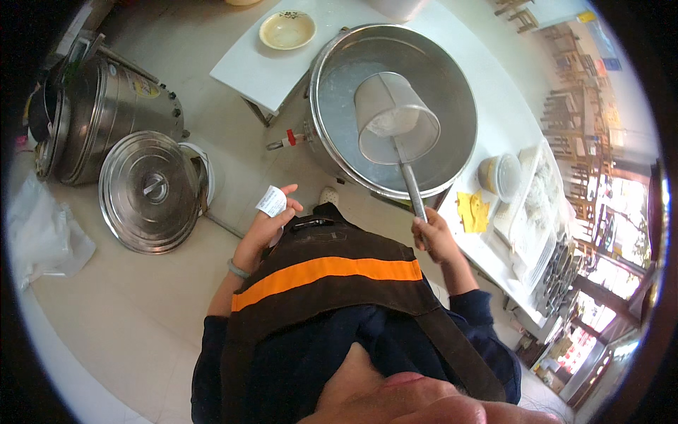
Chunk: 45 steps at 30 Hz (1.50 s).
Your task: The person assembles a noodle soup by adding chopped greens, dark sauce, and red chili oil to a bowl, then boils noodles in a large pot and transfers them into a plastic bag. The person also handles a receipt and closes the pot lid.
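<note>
My right hand (435,236) grips the metal handle of a deep mesh strainer (378,98). The strainer is tilted over a large stainless steel pot (455,79), and some whitish matter lies inside its mesh. Cloudy liquid (336,127) shows in the pot around it. A spigot with a red lever (291,138) juts from the pot's left side. Near the front of the apron, my left hand (273,222) holds a small white paper slip (271,201) that bears printing. Its thumb and fingers are partly hidden by the slip.
A cream bowl (287,30) stands on the white table (254,69). Right of the pot are yellow cloths (473,212), a lidded plastic tub (500,177) and white baskets (535,206). A round steel lid (148,201), steel barrel (124,100) and plastic bags (45,233) are at left.
</note>
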{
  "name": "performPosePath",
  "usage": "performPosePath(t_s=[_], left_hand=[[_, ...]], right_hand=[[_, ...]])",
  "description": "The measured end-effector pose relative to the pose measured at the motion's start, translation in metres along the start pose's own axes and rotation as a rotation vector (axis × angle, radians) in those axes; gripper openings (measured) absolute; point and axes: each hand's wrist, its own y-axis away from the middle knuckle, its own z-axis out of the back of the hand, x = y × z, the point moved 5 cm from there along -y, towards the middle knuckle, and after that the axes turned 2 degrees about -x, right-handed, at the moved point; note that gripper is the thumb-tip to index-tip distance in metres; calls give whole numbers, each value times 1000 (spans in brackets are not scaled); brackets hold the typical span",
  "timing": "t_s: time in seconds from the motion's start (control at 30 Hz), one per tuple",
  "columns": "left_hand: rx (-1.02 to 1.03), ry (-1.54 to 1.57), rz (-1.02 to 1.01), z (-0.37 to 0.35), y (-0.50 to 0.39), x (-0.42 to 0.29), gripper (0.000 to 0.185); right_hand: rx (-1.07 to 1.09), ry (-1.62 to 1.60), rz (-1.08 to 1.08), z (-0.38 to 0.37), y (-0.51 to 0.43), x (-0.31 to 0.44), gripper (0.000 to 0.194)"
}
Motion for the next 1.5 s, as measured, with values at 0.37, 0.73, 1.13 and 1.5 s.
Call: performPosePath(t_s=[0.37,0.73,1.13,1.5], left_hand=[[212,-166,-90,11,12,-18,57],[276,-200,-20,35,33,-4,58],[288,-197,-63,48,36,-5,57],[396,-169,-15,50,13,9,63]], right_hand=[[-79,-484,-79,-70,-14,-43,23],[-207,-490,114,-81,9,-55,15],[-125,-561,145,-89,-6,-56,18],[-171,-547,151,-89,-56,-94,18]])
